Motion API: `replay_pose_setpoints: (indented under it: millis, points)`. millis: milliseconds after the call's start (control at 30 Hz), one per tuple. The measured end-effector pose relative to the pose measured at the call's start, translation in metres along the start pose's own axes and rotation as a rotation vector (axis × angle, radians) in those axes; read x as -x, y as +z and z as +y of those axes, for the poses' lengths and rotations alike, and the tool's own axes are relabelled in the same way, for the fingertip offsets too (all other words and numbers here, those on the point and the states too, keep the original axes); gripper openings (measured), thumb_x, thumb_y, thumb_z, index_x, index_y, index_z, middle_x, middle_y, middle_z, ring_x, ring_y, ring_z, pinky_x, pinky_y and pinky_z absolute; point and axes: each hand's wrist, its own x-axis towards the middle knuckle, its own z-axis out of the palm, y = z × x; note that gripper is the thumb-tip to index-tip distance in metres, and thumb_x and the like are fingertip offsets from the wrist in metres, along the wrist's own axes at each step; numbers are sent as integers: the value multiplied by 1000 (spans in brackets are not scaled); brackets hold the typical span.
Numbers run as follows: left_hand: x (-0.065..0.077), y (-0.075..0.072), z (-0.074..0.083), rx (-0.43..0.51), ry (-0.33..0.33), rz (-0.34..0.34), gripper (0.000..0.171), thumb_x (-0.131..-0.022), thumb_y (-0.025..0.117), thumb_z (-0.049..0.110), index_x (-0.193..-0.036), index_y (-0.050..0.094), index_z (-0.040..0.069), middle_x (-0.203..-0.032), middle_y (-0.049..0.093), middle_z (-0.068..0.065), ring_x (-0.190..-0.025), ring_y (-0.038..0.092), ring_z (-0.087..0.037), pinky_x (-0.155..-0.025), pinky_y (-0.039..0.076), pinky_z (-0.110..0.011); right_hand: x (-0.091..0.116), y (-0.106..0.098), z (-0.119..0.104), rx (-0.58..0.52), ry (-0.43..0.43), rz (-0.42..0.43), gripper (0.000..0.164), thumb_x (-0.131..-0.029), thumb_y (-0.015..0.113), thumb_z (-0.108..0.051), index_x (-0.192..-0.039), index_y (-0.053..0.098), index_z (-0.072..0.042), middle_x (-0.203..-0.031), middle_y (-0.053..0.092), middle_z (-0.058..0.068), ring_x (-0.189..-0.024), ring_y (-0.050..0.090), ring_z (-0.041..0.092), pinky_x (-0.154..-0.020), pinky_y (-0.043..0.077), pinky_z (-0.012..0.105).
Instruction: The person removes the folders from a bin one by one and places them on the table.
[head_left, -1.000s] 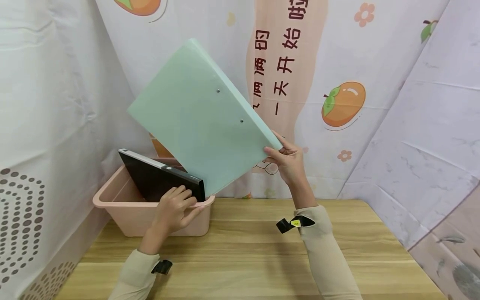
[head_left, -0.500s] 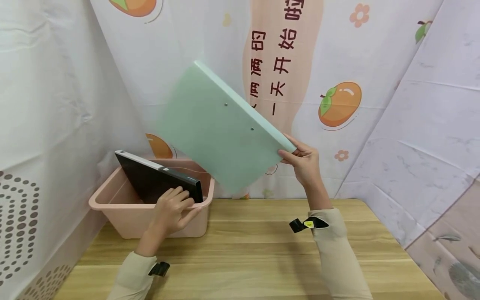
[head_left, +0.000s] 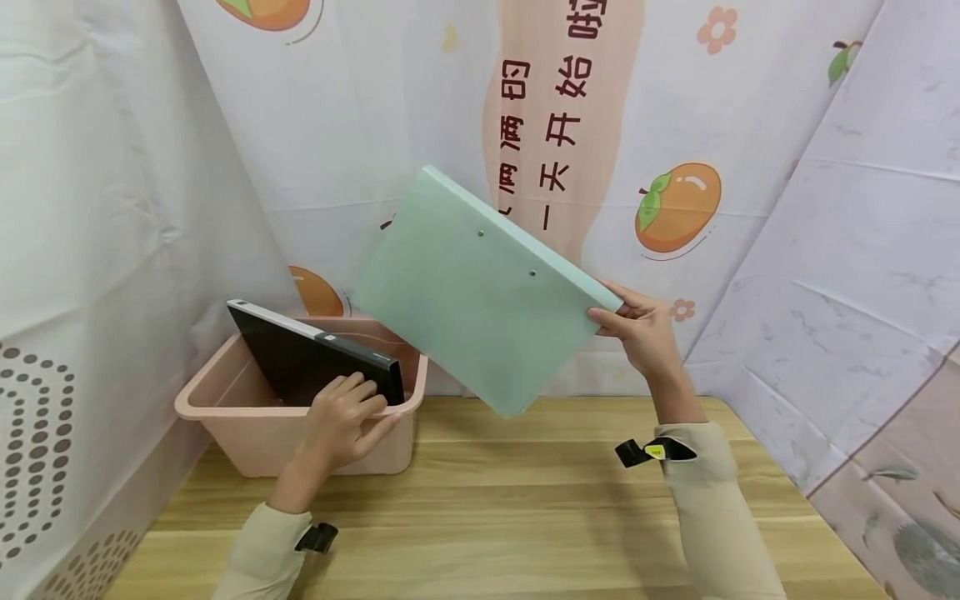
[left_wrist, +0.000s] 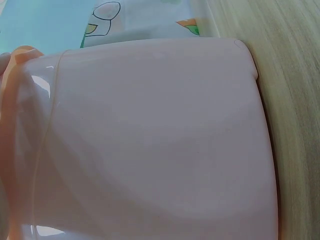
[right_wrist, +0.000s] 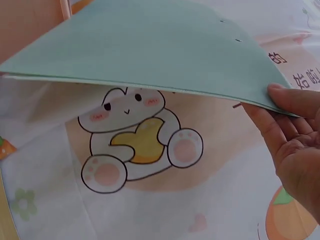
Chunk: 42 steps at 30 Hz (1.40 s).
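Observation:
My right hand (head_left: 645, 333) pinches one end of the spine of a mint-green ring binder (head_left: 480, 300), thumb on the near cover and fingers behind. The binder hangs tilted in the air, its lower corner pointing down over the tabletop, to the right of a pink plastic bin (head_left: 315, 446). In the right wrist view, the thumb (right_wrist: 295, 100) lies on the binder's edge. A black file folder (head_left: 300, 354) with a white-and-black spine leans inside the bin. My left hand (head_left: 341, 421) grips the bin's front rim near its right corner, fingers curled inside against the black folder, thumb outside.
The bin stands on the left of a wood-grain table (head_left: 525, 517). Behind the table hangs a printed cloth (head_left: 405, 83) with oranges and lettering. More cloth (head_left: 112, 208) closes off the left side, and another sheet the right.
The green binder has moved right and down, from over the bin to beside it, carried by my right hand. My left hand and the black folder have stayed in place.

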Motion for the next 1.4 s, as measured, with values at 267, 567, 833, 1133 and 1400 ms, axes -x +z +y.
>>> replay_pose_setpoints:
  millis: [267,567,833,1133,1400]
  points:
    - [0,0,-1,-6,0,-1,53,-104,49,49,-69,65,12,-72,62,-3,-66,48,-20,-63,47,-38,5,-23,-8,-33,27,34,35,-96,61,9,-126,72,-5,-102,79,1,-88,77,13,-70,61,29]
    - [-2,-1,0,-17,2,-1,53,-104,49,49,-69,65,13,-72,63,-4,-66,49,-21,-63,48,-39,14,-46,-15,-8,-17,-13,37,-95,58,14,-131,64,8,-106,79,5,-91,77,16,-71,61,29]
    - [-2,-1,0,-13,-6,3,53,-104,49,49,-68,64,13,-71,62,-4,-67,50,-22,-64,48,-40,24,-62,-21,32,-25,-2,37,-95,57,16,-132,60,13,-104,79,6,-91,77,16,-70,61,29]
    - [-2,-1,0,-20,0,9,54,-104,49,49,-68,65,13,-71,62,-4,-66,50,-22,-63,48,-39,36,-73,-25,-22,-39,20,36,-94,54,19,-128,62,14,-104,79,9,-91,77,17,-69,61,28]
    - [-2,-1,0,-18,-3,-1,54,-104,48,49,-68,64,13,-72,62,-4,-67,50,-22,-64,48,-39,45,-85,-26,-72,-83,-25,39,-93,49,24,-130,60,16,-117,75,10,-93,77,17,-68,61,26]
